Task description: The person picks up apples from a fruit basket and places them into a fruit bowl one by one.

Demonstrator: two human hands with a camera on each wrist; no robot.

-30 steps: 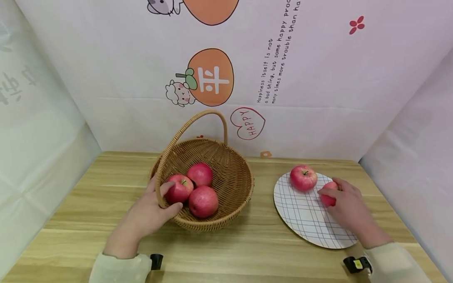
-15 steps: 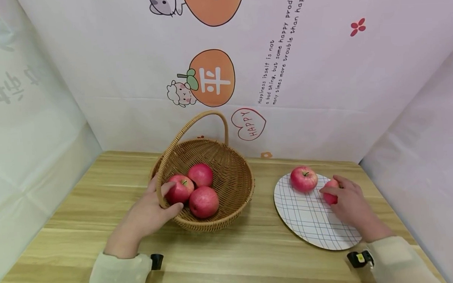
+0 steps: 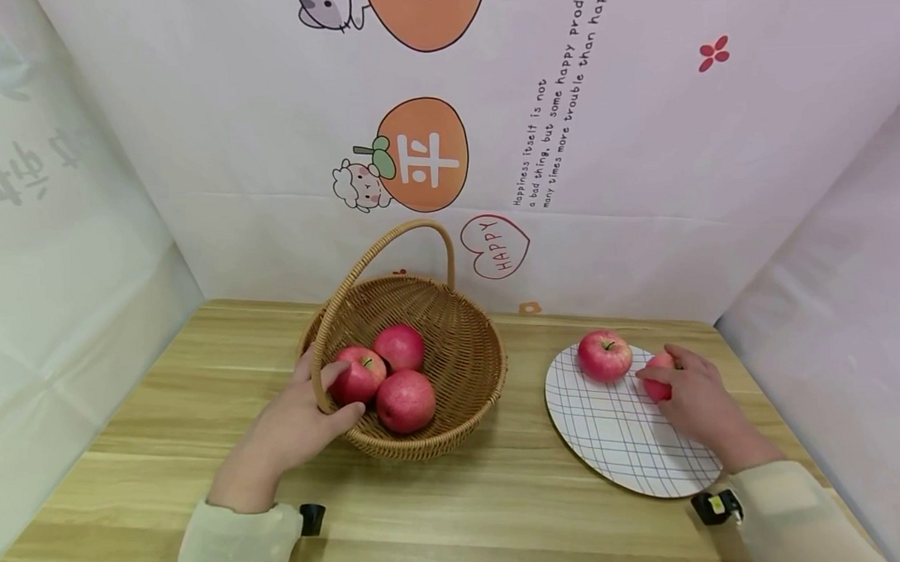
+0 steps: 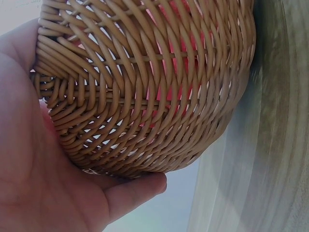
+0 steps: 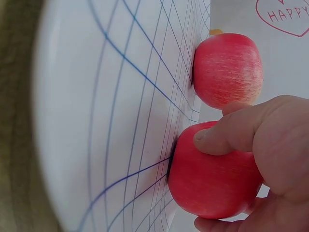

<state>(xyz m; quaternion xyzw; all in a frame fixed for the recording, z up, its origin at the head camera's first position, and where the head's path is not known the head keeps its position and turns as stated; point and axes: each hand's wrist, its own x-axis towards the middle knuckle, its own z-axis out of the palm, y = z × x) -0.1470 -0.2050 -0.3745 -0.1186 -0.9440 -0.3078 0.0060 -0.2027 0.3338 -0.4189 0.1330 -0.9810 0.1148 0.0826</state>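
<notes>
Right hand (image 3: 688,393) grips apple (image 3: 658,379) on plate (image 3: 612,441) (second apple (image 3: 605,355) alongside): settle it flat before letting go, left hand (image 3: 299,423) gripping basket (image 3: 453,372).

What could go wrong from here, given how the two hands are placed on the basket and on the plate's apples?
The apple held by the right hand sits close to the other apple near the plate's far edge; a nudge might roll that one off. The left hand grips the basket only at its rim, so pulling there could tip it and shift its three apples.
</notes>
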